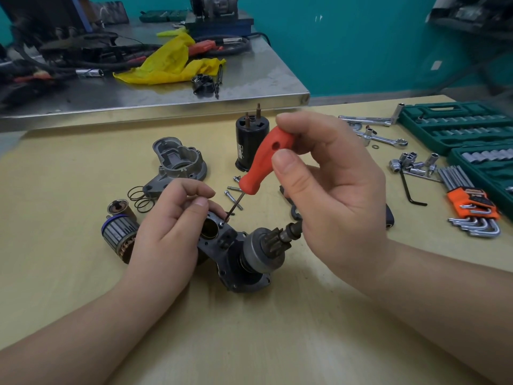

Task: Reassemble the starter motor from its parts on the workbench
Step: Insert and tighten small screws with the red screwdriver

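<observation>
Two bare forearms came into view from the bottom corners, no sleeves on either one, nothing covering the wrists. No watch, no bracelet, no strap. The left hand (169, 226) was bare as well: no glove, no ring on any finger that showed. Its thumbnail was cut short and plain, unpainted. The right hand (327, 195) matched it, gloveless and ringless, with a broad thumbnail trimmed close and left natural. The fingers on both hands looked clean, with no tape or plasters on them. That was all of the person the head camera caught: hands, wrists and forearms, nothing worn on any of it.
</observation>
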A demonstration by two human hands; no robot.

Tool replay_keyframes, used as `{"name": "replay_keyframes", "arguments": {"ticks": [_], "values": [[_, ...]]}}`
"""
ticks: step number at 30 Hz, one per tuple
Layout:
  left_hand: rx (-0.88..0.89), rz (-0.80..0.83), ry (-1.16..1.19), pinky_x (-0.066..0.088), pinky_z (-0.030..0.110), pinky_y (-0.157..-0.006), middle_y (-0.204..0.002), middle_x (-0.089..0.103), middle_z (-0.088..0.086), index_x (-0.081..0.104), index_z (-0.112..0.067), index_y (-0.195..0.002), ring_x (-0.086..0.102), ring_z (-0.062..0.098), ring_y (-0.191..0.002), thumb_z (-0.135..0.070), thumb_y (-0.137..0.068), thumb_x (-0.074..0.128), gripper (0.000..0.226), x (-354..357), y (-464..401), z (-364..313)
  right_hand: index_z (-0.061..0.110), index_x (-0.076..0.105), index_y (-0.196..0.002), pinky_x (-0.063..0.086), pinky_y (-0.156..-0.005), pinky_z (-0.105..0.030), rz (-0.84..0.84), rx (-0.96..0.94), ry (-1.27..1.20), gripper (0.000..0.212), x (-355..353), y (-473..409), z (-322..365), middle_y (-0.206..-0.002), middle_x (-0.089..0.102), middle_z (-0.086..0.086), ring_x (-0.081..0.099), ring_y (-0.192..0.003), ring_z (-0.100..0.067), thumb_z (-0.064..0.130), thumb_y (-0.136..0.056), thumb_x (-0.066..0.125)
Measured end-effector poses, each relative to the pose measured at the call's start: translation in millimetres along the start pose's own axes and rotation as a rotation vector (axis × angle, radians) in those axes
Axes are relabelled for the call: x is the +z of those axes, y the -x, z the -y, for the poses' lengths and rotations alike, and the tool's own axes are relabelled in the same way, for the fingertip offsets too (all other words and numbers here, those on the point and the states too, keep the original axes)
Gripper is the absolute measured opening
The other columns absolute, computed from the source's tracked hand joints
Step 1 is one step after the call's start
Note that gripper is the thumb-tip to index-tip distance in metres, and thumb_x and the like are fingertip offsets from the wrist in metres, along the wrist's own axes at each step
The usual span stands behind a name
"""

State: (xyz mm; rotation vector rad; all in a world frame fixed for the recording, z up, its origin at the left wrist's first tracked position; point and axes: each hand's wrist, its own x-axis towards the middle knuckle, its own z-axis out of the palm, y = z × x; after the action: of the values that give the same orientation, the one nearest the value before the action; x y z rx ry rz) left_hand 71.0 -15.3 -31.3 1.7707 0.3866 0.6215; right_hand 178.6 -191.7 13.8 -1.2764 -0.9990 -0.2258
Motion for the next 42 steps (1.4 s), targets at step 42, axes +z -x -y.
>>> {"name": "replay_keyframes", "arguments": {"ticks": [42], "values": [[0.000,0.005,0.019,0.058,0.071,-0.087,-0.098,0.080,0.004,0.068,-0.040,-0.102,0.073,0.036,-0.097,-0.036,-0.099,0.051,0.017,0.1,0.4,-1.2,0.019,0.060,-0.126,0.057,-0.071,-0.037,-0.034,0.036,-0.040,0.028,0.8,3.0,-0.1,-0.111,0.066,-0.005,0.063,-0.094,-0.019,0.001,-0.104,0.055]]}}
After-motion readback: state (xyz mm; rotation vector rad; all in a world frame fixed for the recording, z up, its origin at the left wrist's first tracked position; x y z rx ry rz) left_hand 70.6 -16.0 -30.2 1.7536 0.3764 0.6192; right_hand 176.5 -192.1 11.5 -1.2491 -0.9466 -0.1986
